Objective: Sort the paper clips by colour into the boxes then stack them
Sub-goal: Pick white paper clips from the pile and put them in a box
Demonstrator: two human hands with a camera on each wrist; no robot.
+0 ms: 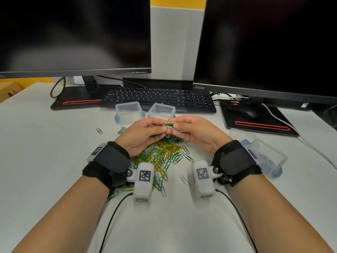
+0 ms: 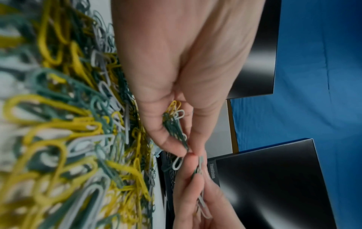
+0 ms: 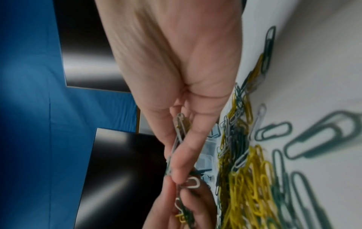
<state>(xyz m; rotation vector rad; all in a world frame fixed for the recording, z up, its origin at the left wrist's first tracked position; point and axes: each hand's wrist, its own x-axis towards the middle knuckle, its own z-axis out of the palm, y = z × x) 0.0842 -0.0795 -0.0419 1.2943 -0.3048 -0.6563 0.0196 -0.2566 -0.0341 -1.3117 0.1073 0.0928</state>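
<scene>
A heap of yellow, green and white paper clips [image 1: 162, 156] lies on the white table between my wrists. My left hand [image 1: 145, 133] is raised over it and grips a small bunch of mostly green clips [image 2: 174, 124]. My right hand [image 1: 191, 131] pinches a flat stack of mixed clips [image 1: 173, 126] between thumb and fingers [image 3: 180, 156]. The fingertips of both hands meet above the heap. Two clear boxes [image 1: 128, 111] [image 1: 161, 110] stand open just behind the hands. A third clear box [image 1: 269, 157] to the right of my right wrist holds white clips.
A black keyboard [image 1: 158, 98] lies behind the boxes, under two dark monitors [image 1: 73, 33] [image 1: 269, 44]. A mouse [image 1: 244, 111] sits on its pad at right. A clear lid [image 1: 242, 134] lies near the third box. Stray clips [image 1: 99, 130] [image 1: 184, 180] are scattered around the heap.
</scene>
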